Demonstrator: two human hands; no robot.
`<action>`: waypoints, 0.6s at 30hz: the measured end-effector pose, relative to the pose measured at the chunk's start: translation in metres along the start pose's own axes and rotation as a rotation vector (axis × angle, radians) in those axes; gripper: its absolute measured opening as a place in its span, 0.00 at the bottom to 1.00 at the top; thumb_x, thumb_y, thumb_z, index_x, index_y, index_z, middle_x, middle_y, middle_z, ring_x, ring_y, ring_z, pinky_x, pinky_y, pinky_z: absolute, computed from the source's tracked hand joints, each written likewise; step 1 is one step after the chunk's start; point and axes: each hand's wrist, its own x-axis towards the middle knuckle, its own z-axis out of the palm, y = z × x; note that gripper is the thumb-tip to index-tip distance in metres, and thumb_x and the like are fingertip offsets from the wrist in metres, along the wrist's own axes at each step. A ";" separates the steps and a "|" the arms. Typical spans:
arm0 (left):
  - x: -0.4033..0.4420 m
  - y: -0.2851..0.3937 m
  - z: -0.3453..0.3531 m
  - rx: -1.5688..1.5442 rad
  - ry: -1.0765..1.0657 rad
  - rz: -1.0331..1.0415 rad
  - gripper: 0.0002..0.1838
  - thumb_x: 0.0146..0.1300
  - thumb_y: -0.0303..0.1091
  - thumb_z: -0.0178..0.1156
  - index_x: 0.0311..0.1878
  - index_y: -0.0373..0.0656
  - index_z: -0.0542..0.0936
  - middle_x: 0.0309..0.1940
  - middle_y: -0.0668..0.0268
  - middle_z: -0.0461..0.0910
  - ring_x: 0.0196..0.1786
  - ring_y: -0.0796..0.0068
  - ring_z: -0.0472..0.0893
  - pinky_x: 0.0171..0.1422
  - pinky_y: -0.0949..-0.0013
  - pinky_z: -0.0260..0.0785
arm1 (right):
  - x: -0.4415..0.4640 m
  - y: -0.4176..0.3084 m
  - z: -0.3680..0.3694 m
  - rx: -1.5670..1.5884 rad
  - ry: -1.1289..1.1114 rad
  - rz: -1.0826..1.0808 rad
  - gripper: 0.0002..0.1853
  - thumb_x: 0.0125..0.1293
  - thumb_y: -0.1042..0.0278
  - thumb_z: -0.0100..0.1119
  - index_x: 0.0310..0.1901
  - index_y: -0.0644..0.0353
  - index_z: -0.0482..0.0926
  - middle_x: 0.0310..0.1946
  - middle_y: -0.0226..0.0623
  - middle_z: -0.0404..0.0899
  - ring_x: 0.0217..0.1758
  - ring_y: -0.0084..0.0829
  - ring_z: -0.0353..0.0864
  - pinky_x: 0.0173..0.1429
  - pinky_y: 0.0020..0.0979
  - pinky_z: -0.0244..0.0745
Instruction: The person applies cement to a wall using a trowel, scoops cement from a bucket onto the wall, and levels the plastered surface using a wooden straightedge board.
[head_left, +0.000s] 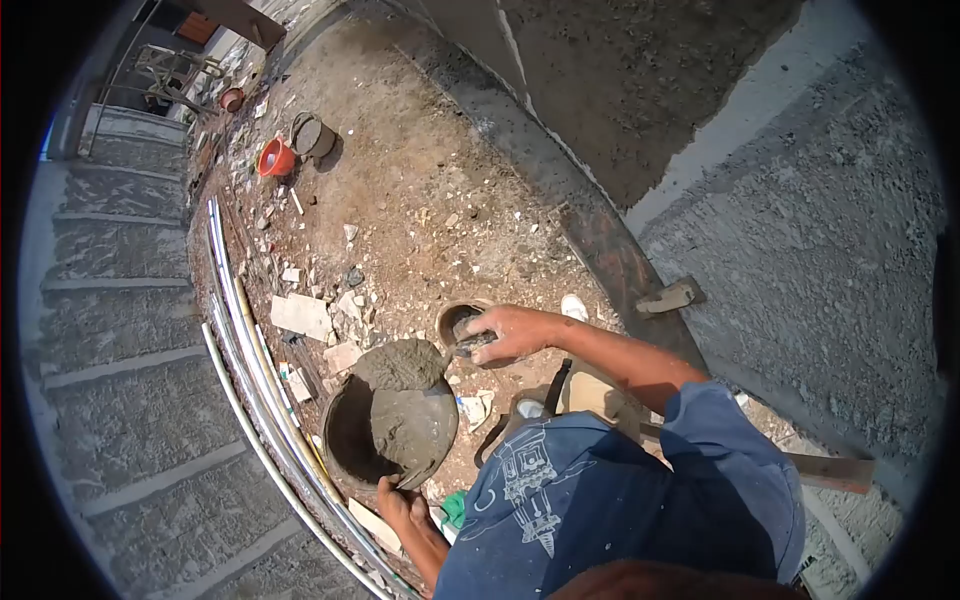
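A wide, dark mortar bucket (pixel 340 440) leans in front of me, its mouth turned up toward my view. Wet grey mortar (pixel 400 366) is heaped at its far side and smears its inner wall. At the near rim, my left hand (pixel 405 512) is closed on the bucket, thumb over the edge. Just past the bucket to the right is a small round container (pixel 447 318) with grey material inside. My right hand (pixel 512 334) grips it with bent fingers reaching over its opening; the fingertips are partly hidden.
Long pipes (pixel 255 345) curve along the left beside ribbed grey steps (pixel 150 320). Broken tile pieces (pixel 302 316) litter the dirt. Farther off stand an orange bucket (pixel 275 158) and a dark bucket (pixel 314 138). A rough plastered wall (pixel 800 250) rises at right, with a wooden block (pixel 668 297) near its foot.
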 end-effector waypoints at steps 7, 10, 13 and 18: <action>-0.017 -0.016 0.099 0.089 -0.039 -0.187 0.05 0.51 0.24 0.53 0.32 0.35 0.72 0.31 0.57 0.75 0.33 0.58 0.79 0.39 0.58 0.78 | -0.159 -0.036 -0.273 -0.174 1.091 0.321 0.22 0.67 0.61 0.60 0.57 0.66 0.77 0.29 0.23 0.77 0.29 0.18 0.72 0.35 0.25 0.70; -0.010 -0.026 0.124 -0.051 -0.097 -0.278 0.08 0.50 0.21 0.52 0.35 0.33 0.73 0.32 0.56 0.75 0.36 0.57 0.80 0.41 0.56 0.79 | -0.155 -0.118 -0.234 -0.496 1.049 0.367 0.19 0.64 0.61 0.63 0.54 0.58 0.79 0.29 0.29 0.81 0.32 0.30 0.80 0.38 0.31 0.73; -0.015 -0.021 0.160 -0.044 -0.199 -0.268 0.06 0.51 0.20 0.50 0.34 0.32 0.71 0.32 0.56 0.74 0.36 0.57 0.79 0.47 0.56 0.79 | -0.123 -0.134 -0.181 -0.853 0.724 0.392 0.20 0.60 0.63 0.66 0.54 0.51 0.79 0.33 0.36 0.82 0.35 0.35 0.82 0.39 0.36 0.75; 0.001 -0.018 0.181 -0.030 -0.498 -0.120 0.07 0.53 0.19 0.51 0.37 0.32 0.73 0.32 0.56 0.77 0.36 0.61 0.79 0.46 0.60 0.78 | -0.062 -0.089 -0.102 -1.326 0.341 0.160 0.23 0.60 0.63 0.62 0.58 0.46 0.76 0.38 0.35 0.78 0.43 0.39 0.82 0.44 0.42 0.74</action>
